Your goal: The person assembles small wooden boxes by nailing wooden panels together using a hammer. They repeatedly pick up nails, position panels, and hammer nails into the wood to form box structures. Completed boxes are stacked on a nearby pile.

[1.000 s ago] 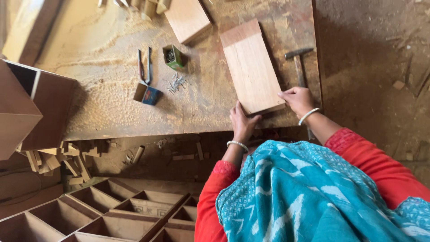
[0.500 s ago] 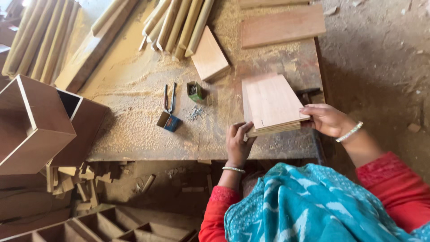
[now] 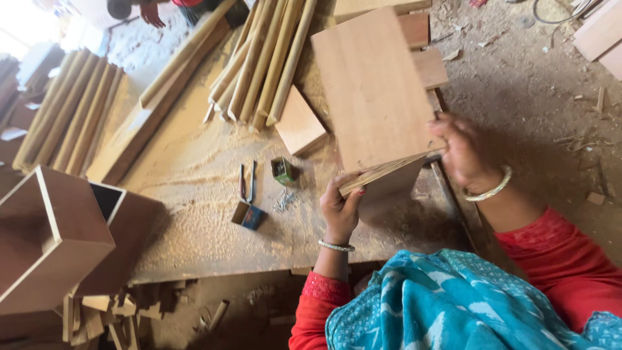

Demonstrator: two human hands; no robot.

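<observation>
Head view: a stack of thin plywood boards (image 3: 372,91) is held tilted above the workbench (image 3: 194,194), its near edge showing several fanned layers. The left hand (image 3: 340,207) grips the stack's near corner at about 7 o'clock of the board, fingers curled tight round the edge, thumb on top. The right hand (image 3: 463,155) closes on the opposite corner at about 4 o'clock — fingers wrapped over the side edge, a metal bangle on each wrist. The board face is smooth, pale reddish-brown and rectangular. The bench is rough timber thickly coated with sawdust. On it, at 9 o'clock of the left hand, lie a scatter of small nails (image 3: 284,201), a small green box (image 3: 282,170), pliers (image 3: 247,185) and a blue box (image 3: 249,216). A small square offcut (image 3: 299,126) lies just beside a bundle of rounded wooden battens (image 3: 262,61). At far left stands an open brown laminated box (image 3: 58,236) — smooth-faced, pale-edged. The floor (image 3: 538,97) at right is dusty, littered with chips.
</observation>
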